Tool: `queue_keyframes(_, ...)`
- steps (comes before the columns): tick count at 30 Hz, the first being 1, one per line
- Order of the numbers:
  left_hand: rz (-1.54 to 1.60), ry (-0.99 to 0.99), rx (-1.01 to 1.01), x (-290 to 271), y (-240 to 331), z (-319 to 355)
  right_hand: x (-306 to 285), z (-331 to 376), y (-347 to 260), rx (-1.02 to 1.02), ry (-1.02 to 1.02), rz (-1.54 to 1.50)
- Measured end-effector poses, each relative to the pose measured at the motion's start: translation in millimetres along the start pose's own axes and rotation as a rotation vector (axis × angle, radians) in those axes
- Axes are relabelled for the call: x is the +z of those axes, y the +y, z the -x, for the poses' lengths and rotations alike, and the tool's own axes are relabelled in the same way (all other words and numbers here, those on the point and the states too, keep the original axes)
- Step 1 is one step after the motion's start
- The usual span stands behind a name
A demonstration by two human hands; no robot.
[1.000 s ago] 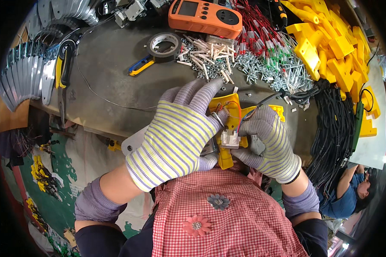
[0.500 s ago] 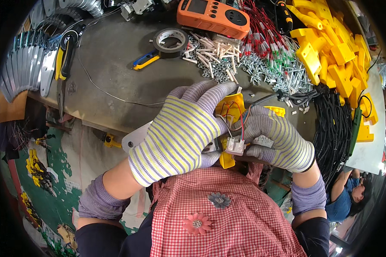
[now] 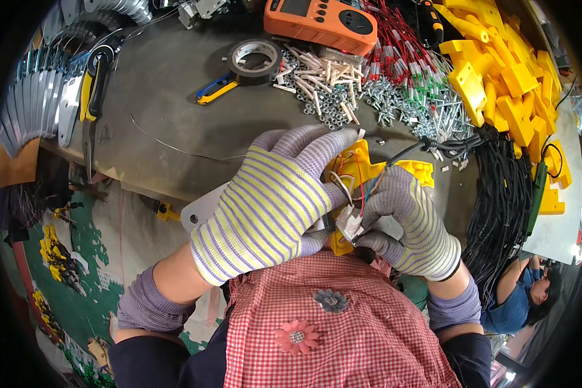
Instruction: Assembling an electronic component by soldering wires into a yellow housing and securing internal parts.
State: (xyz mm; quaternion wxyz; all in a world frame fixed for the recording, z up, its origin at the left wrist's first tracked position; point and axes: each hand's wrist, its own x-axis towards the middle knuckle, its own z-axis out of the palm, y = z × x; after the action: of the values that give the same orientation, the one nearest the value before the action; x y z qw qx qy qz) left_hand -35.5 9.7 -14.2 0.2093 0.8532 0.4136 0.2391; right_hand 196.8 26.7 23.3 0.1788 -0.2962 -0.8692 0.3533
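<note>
I see no bin or box on the workbench (image 3: 174,97); everything lies loose in heaps on its grey top. Along the far edge sit a pile of yellow plastic housings (image 3: 504,71) toward the far right corner, a spread of small screws and nuts (image 3: 394,107) beside it, red-sleeved wire leads (image 3: 401,45) behind those, and pale wall plugs (image 3: 320,71) next to a roll of black tape (image 3: 255,58). An orange meter (image 3: 320,19) rests at the far edge, a blue-and-yellow utility knife (image 3: 215,89) lies just left of the tape, and a bundle of black cables (image 3: 507,200) hangs over the right edge.

At the near edge, my left hand (image 3: 271,200), in a striped knit glove, is curled over the top of one yellow housing (image 3: 359,165), fingers bent and pressed down on it, hiding most of it. My right hand (image 3: 410,223), gloved the same, closes from the right side, thumb and forefinger pinching a small white connector (image 3: 349,223) with red, white and blue wires (image 3: 362,187) running up into the housing. Both forearms come up from the lower edge, elbows apart, wrists angled inward so the hands almost meet above the red checked apron (image 3: 343,323).
</note>
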Motion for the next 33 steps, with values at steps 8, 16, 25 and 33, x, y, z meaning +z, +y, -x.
queue_keyframes(8, 0.026, -0.004, 0.004, 1, -3, -3, 17, 14, 3, 0.124, 0.239, -0.023)
queue_keyframes(16, -0.033, -0.008, -0.007, 0, 1, 0, 36, 8, -2, 0.164, 0.376, 0.335)
queue_keyframes(25, -0.138, 0.153, -0.072, -6, 8, 31, -7, -8, 2, 0.081, -0.070, 0.260)
queue_keyframes(33, -0.170, 0.026, -0.193, -12, 19, 32, 19, -2, -1, 0.113, 0.119, 0.317)
